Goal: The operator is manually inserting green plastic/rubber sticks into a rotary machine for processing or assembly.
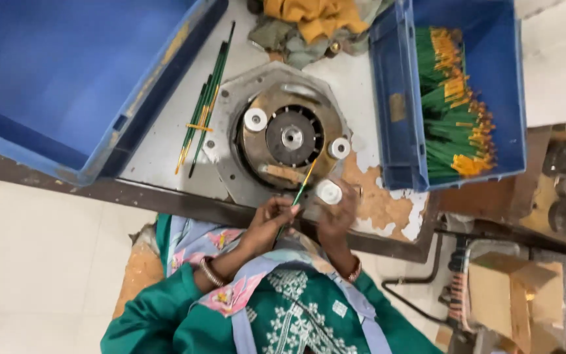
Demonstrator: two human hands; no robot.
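- The biggest thing I see is the empty blue crate (67, 72) at upper left, resting on the grey worktable (165, 141).
- A second blue crate (397, 98) sits at upper right, packed with green sleeved sticks with yellow ends (456, 111).
- Between the crates lies a round metal fixture (283, 134) on a grey plate, with a dark ribbed hub in its middle and three white round caps (255, 120) spaced about its rim.
- A heap of mustard and grey cloth (316, 19) lies just beyond the fixture, at the table's far edge.
- To the right, off the table, I see brown cardboard boxes (512, 301).
- A small loose bundle of green sticks (204, 98) lies on the table just left of the fixture.
- My left hand (271, 219) is at the near edge of the fixture, fingertips pinching a single green stick with a yellow tip (304, 185); the stick slants up over the fixture's rim.
- My right hand (339, 213) is just beside it, fingers curled round the nearest white cap (329, 192), touching it.
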